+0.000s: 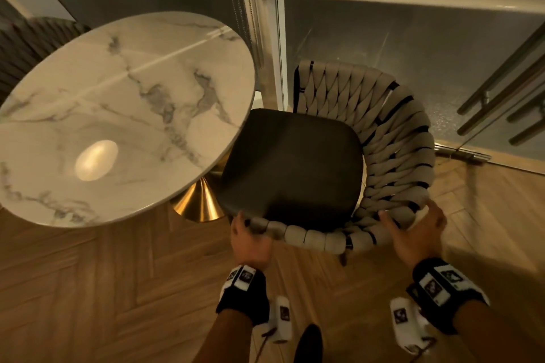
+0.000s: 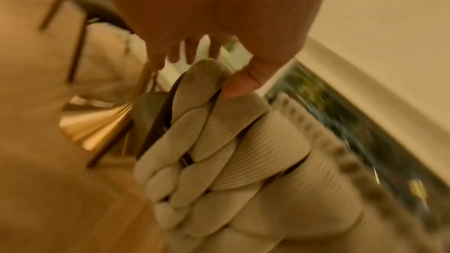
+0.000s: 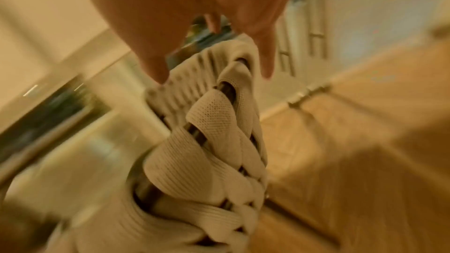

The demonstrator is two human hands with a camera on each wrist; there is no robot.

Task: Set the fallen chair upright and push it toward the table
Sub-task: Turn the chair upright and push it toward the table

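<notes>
The chair [image 1: 295,162] stands upright on the wood floor, its dark seat partly tucked under the round marble table [image 1: 118,103]. Its curved back of woven beige straps [image 1: 398,141] wraps the right and near sides. My left hand [image 1: 250,237] grips the near left end of the woven rim [image 2: 219,141], with the thumb pressing on a strap. My right hand [image 1: 413,233] holds the rim at the near right corner, thumb inside and fingers outside. In the right wrist view the rim [image 3: 219,122] runs between thumb and fingers of the right hand [image 3: 212,68].
The table's gold cone base [image 1: 200,200] stands just left of the seat. Behind the chair is a glass wall with a white frame post [image 1: 271,68], and a glass door with metal bar handles [image 1: 501,97] to the right. Another woven chair [image 1: 35,44] sits at far left.
</notes>
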